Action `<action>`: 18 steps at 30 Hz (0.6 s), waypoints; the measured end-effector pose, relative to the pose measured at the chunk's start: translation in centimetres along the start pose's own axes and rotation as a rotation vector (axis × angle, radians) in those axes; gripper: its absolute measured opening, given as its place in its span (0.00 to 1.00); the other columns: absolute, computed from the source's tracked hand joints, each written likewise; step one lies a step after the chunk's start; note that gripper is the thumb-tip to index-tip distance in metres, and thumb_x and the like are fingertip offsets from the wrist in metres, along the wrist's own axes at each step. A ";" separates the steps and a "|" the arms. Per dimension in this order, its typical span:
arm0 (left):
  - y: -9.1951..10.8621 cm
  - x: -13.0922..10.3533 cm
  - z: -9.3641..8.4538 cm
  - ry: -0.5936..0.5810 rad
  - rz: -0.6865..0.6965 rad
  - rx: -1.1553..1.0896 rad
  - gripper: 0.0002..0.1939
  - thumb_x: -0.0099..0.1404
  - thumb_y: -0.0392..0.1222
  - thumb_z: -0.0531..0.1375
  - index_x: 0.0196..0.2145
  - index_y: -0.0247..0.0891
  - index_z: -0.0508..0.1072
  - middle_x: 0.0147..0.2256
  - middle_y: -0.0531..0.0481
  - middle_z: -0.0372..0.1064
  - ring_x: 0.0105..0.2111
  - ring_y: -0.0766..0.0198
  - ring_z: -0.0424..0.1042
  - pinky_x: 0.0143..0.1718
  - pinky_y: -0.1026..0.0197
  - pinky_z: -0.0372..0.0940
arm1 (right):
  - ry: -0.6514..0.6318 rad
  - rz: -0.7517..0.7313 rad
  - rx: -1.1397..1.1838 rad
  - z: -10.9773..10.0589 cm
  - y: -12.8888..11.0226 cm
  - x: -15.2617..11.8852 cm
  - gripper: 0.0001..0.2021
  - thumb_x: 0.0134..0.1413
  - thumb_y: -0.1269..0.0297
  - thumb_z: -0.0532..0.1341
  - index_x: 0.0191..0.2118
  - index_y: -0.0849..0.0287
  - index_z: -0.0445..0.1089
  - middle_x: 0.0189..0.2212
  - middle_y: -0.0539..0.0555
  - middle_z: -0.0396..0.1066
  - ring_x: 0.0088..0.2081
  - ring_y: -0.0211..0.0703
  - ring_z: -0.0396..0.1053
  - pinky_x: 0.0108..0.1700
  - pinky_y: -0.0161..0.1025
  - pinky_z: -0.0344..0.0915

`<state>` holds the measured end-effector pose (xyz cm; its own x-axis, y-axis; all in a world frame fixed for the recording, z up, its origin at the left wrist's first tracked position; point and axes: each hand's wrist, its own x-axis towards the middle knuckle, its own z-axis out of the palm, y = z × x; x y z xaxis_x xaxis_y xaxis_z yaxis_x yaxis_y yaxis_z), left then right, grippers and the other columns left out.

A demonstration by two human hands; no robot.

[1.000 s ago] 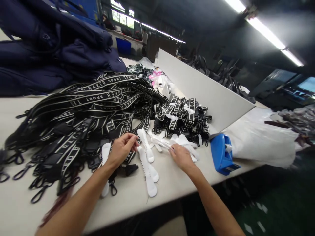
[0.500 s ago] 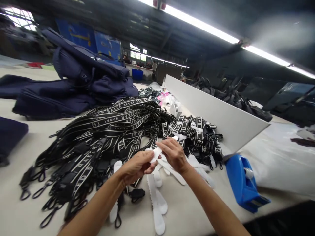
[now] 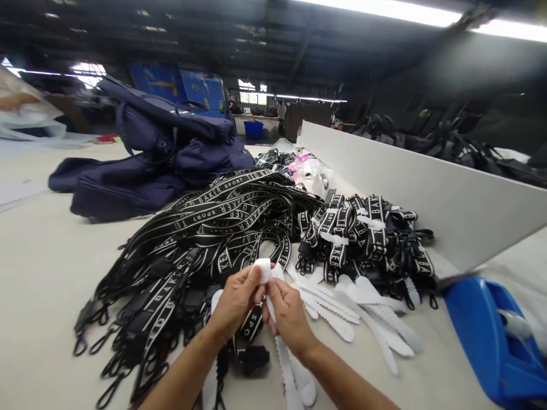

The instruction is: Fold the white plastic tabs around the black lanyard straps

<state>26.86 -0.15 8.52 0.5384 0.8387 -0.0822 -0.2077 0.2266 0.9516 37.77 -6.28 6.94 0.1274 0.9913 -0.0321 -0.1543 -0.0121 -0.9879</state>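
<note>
A white strip (image 3: 262,270) is pinched between my two hands above the near part of the table, its upper end bent over. My left hand (image 3: 237,299) grips it between thumb and fingers. Close beside it, my right hand (image 3: 287,310) has its fingers closed on the lower part of the same strip. Long black straps (image 3: 200,216) with white lettering lie heaped beyond and left of my hands. More white strips with toothed edges (image 3: 333,307) are spread to the right, and others (image 3: 290,370) lie under my right wrist. A black buckle (image 3: 253,360) rests just below my hands.
Rolled lettered straps (image 3: 342,228) with white bands sit at the right. Behind them stands a long white panel (image 3: 405,176). A blue tape dispenser (image 3: 491,336) is at the right edge. Navy bags (image 3: 158,165) are piled at the left back. Another person's hand (image 3: 17,101) shows far left.
The view has swung right and down, and another person's hand has appeared at the far left. My hands have shifted their hold on the white strip, my right fingers now lower along it.
</note>
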 end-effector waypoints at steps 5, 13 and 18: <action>-1.1 0.7 -0.9 0.070 0.185 0.671 0.19 0.68 0.58 0.56 0.34 0.38 0.73 0.16 0.58 0.58 0.17 0.67 0.61 0.20 0.65 0.56 | 0.044 0.045 0.120 0.1 0.5 0.0 0.28 0.63 0.48 0.56 0.62 0.59 0.55 0.19 0.43 0.64 0.15 0.34 0.59 0.15 0.30 0.57; -2.3 0.2 0.4 0.265 0.308 0.592 0.20 0.70 0.56 0.52 0.31 0.39 0.72 0.30 0.49 0.68 0.32 0.60 0.66 0.36 0.60 0.61 | 0.076 0.072 0.218 -0.4 0.3 -0.1 0.33 0.50 0.42 0.67 0.55 0.61 0.68 0.15 0.45 0.64 0.11 0.28 0.50 0.12 0.26 0.45; -4.7 1.6 -0.1 0.225 0.013 0.161 0.33 0.55 0.74 0.56 0.21 0.38 0.64 0.17 0.55 0.54 0.20 0.67 0.53 0.22 0.61 0.48 | 0.054 0.212 0.345 -0.6 0.8 1.0 0.30 0.35 0.40 0.73 0.38 0.60 0.74 0.25 0.58 0.76 0.21 0.44 0.73 0.20 0.34 0.67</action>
<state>28.62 0.13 3.95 0.3379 0.9339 -0.1168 -0.0710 0.1490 0.9863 38.38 -5.41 6.02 0.1075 0.9631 -0.2467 -0.5013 -0.1618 -0.8500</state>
